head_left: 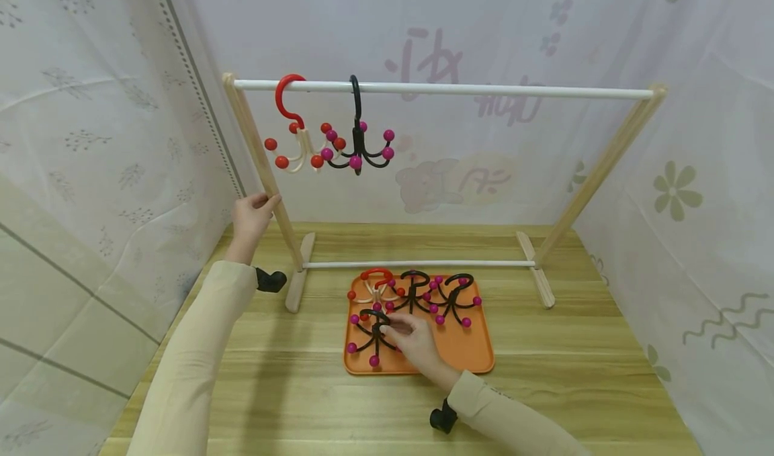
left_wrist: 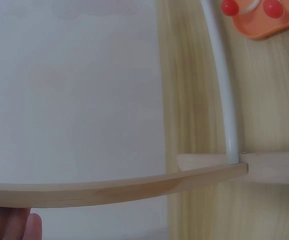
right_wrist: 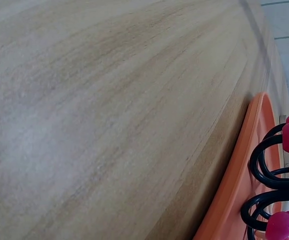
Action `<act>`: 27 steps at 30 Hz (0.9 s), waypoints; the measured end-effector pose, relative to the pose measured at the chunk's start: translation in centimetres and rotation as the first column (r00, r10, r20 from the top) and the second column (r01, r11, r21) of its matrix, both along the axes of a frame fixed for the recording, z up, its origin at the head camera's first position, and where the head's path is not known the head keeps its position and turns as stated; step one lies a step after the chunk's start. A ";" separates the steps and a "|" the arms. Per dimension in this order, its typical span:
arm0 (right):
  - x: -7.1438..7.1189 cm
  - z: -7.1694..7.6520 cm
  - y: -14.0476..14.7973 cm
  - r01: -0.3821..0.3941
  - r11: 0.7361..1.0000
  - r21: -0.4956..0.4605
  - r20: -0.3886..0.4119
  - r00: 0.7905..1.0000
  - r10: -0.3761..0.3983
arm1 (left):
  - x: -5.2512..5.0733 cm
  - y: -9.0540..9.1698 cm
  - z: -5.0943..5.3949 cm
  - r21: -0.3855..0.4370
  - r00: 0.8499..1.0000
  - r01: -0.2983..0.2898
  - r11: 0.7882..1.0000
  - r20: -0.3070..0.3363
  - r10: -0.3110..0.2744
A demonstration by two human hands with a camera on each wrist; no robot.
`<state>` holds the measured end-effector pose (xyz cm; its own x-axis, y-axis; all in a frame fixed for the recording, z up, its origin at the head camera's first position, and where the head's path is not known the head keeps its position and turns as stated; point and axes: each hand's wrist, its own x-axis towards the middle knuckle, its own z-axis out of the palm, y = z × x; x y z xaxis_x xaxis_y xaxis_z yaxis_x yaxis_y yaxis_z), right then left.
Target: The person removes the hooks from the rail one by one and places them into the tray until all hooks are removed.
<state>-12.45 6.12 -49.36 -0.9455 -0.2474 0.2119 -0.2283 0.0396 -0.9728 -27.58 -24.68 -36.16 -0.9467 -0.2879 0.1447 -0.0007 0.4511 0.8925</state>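
Looking down from the head view, I see a red-and-cream ball-tipped hanger [head_left: 304, 144] and a black ball-tipped hanger [head_left: 358, 140] on the white rod [head_left: 496, 90]: two done, I judge. Four are left on the orange rectangular tray [head_left: 459, 355]; the right hand [head_left: 417, 342] pinches the front black-and-magenta hanger [head_left: 377, 340]. Pink backdrop lettering [head_left: 447, 60] is too faint to read.

Left wrist view: the left hand [left_wrist: 12, 224] pinches the pale wooden post [left_wrist: 109, 194].

Right wrist view: fingers unseen, no labels.
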 end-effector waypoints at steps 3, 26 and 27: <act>0.0 0.2 0.0 0.001 1.000 0.010 -0.002 1.000 -0.001 | 0.0 -0.1 0.0 0.001 1.000 0.004 1.000 0.008 -0.004; -2.8 6.6 1.4 0.008 0.997 -0.071 -0.179 0.984 -0.021 | -0.1 -0.1 0.0 0.005 1.000 -0.005 1.000 -0.008 0.005; -3.1 7.3 1.5 0.023 0.997 -0.076 -0.188 0.981 -0.037 | -0.1 -0.1 0.0 0.004 1.000 -0.006 1.000 -0.009 0.006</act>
<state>-15.58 7.60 -42.06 -0.8932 -0.1971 0.4041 -0.4083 -0.0208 -0.9126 -27.66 -24.81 -36.19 -0.9436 -0.2939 0.1523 0.0049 0.4476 0.8942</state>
